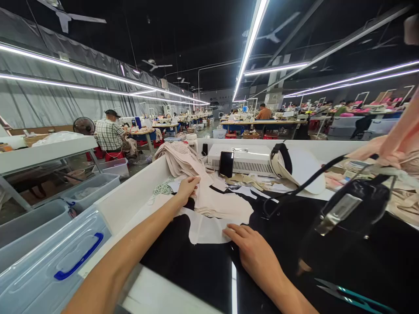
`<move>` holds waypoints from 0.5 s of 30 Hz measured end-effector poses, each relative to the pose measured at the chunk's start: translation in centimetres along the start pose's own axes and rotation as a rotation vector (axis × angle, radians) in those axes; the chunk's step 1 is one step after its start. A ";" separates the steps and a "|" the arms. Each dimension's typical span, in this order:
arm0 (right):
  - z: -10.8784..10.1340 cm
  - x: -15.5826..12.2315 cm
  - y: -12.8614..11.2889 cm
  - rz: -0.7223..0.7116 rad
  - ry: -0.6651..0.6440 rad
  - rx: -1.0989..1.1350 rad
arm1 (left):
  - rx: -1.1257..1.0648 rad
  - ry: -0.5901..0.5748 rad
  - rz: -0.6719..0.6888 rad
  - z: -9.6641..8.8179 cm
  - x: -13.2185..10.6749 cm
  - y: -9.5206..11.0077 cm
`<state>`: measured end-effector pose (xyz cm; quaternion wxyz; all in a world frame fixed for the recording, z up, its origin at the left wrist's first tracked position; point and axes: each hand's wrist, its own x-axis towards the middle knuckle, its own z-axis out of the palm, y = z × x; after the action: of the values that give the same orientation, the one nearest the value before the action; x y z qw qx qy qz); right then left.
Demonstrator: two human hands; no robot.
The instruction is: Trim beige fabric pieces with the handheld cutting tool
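My left hand (187, 186) reaches forward and its fingers curl onto a stack of beige fabric pieces (209, 192) on the worktable. Whether they pinch a piece is unclear. My right hand (252, 248) lies flat, fingers stretched out, its fingertips pressing the edge of a white fabric piece (206, 226) on the black work surface (190, 261). A taller heap of beige fabric (176, 157) lies just beyond the left hand.
A black device with a metal plate and cables (353, 209) stands at right. Green-handled snips (353, 296) lie at the bottom right. A white box (244, 159) and a black phone (226, 163) sit behind. Clear plastic bins (49, 261) stand at left. Seated workers (109, 133) are beyond.
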<state>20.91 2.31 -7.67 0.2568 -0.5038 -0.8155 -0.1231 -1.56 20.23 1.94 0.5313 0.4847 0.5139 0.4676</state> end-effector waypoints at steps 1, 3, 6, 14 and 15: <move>-0.2 0.0 0.0 0.025 0.018 -0.004 | 0.007 -0.016 0.042 0.0 -0.5 0.7; -0.7 0.0 -0.2 0.105 0.092 0.039 | -0.001 -0.057 0.125 -0.1 -2.0 2.3; -1.9 0.4 -0.6 0.260 0.250 0.250 | -0.028 -0.149 0.209 -0.2 -5.1 4.7; -8.0 1.2 -4.9 0.425 0.148 0.998 | -0.076 -0.534 0.122 -0.1 -16.1 6.6; -8.7 0.6 -5.7 0.411 0.048 1.062 | -0.082 -0.565 0.083 -0.1 -17.2 6.3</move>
<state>18.21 -3.85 0.27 0.5118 -0.4512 -0.6446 0.3448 -2.26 3.70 9.77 0.6530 0.5945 0.3059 0.3558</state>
